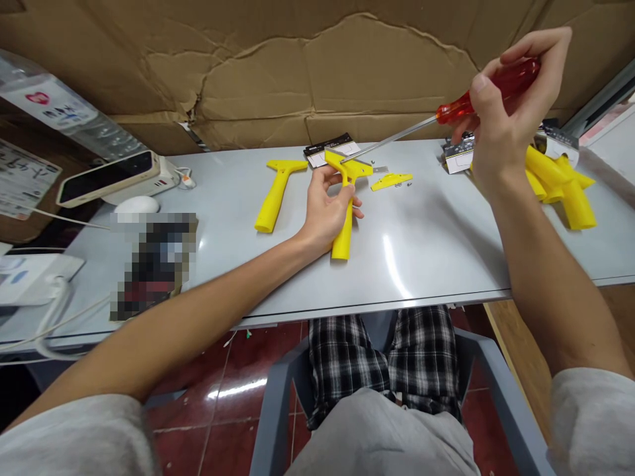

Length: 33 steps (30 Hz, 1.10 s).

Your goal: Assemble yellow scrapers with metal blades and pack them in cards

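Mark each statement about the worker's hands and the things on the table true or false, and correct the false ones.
1. The right hand holds a red-handled screwdriver. True.
2. The left hand holds a blue scraper. False: the scraper is yellow.
3. The screwdriver's tip points at the held scraper's head. True.
4. A second scraper lies on the table, left of the held one. True.
5. The phone lies at the table's right end. False: it is at the left.

No print here can be read
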Each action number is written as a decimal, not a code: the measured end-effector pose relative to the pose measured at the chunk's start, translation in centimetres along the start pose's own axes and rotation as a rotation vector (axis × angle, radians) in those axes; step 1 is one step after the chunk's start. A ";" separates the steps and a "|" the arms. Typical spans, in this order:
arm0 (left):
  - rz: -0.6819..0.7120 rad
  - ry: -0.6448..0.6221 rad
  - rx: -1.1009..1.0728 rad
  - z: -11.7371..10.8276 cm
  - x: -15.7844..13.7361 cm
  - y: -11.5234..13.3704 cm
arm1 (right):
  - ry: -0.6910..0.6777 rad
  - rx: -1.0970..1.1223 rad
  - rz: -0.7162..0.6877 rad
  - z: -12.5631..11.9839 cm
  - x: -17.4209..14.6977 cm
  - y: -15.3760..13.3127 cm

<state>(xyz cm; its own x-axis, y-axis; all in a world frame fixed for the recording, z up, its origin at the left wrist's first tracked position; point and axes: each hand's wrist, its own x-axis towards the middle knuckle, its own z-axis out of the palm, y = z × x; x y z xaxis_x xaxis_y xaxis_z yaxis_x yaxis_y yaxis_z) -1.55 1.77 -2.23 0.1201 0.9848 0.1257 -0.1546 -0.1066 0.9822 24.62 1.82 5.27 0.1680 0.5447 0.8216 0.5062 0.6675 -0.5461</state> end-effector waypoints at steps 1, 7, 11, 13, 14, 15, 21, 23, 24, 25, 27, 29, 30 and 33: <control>0.000 -0.002 -0.001 0.0 0.0 0.0 | 0.042 0.008 -0.030 0.1 0.0 -0.1; -0.002 -0.004 -0.008 -0.1 0.1 -0.1 | 0.053 0.053 -0.027 0.4 -0.2 -0.4; -0.009 0.003 -0.005 0.0 0.0 0.1 | 0.122 0.054 -0.041 0.3 -0.2 -0.9; -0.015 0.008 0.000 0.0 -0.1 0.2 | 0.142 0.054 -0.037 0.3 -0.2 -1.0; -0.016 0.010 0.002 0.1 -0.1 0.2 | 0.138 0.067 -0.035 0.3 -0.2 -1.0; -0.015 0.010 0.004 0.1 -0.1 0.3 | 0.128 0.087 -0.033 0.4 -0.2 -1.0; -0.016 0.007 -0.001 0.0 -0.2 0.3 | 0.063 0.168 0.001 0.2 -0.2 -0.8; -0.020 0.012 0.002 0.0 -0.2 0.3 | 0.041 0.152 0.021 0.1 -0.3 -0.9; -0.021 0.012 0.005 0.0 -0.2 0.3 | 0.046 0.144 0.028 0.0 -0.3 -1.0; -0.023 0.012 0.008 0.0 -0.2 0.3 | 0.055 0.137 0.037 0.0 -0.3 -1.1; -0.025 0.012 0.012 0.0 -0.1 0.3 | 0.078 0.127 0.046 0.0 -0.2 -1.1; -0.026 0.016 0.010 0.1 -0.1 0.3 | 0.083 0.100 0.052 0.0 -0.1 -1.0; -0.025 0.020 0.007 0.1 -0.1 0.3 | 0.082 0.078 0.052 0.0 -0.1 -0.9; -0.022 0.028 0.000 0.1 -0.1 0.3 | 0.095 0.013 0.039 0.0 0.0 -0.4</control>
<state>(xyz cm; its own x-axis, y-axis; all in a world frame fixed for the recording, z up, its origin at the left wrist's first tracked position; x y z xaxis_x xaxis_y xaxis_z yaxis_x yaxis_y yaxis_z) -1.54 1.60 -1.95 0.0963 0.9903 0.1002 -0.1518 -0.0849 0.9848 24.44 1.51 5.48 0.2670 0.5201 0.8113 0.4867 0.6538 -0.5793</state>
